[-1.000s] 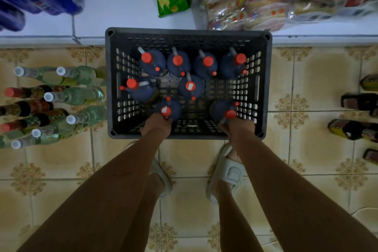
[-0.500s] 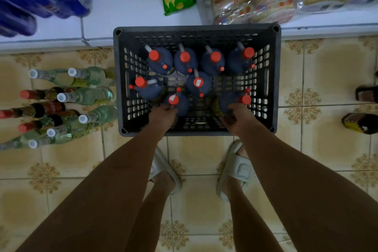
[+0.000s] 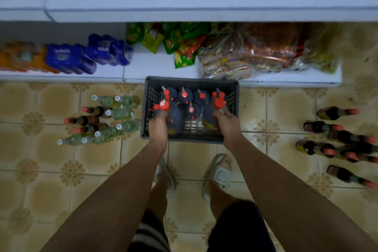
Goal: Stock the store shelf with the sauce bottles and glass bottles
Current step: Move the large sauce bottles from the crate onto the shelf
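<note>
Tiled floor below white shelf (image 3: pixel 163 65): at frame centre, left hand (image 3: pixel 157 129) and right hand (image 3: pixel 228 125) now each grip a sauce bottle (image 3: pixel 172 116) lifted clear of the crate (image 3: pixel 233 96), ready for shelving.

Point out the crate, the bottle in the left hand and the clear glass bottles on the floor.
Crate (image 3: pixel 191 80): head view, far rim.
Bottle in the left hand (image 3: pixel 164 105): head view, red cap.
Clear glass bottles (image 3: pixel 122 113): head view, body of one in the left cluster.
</note>
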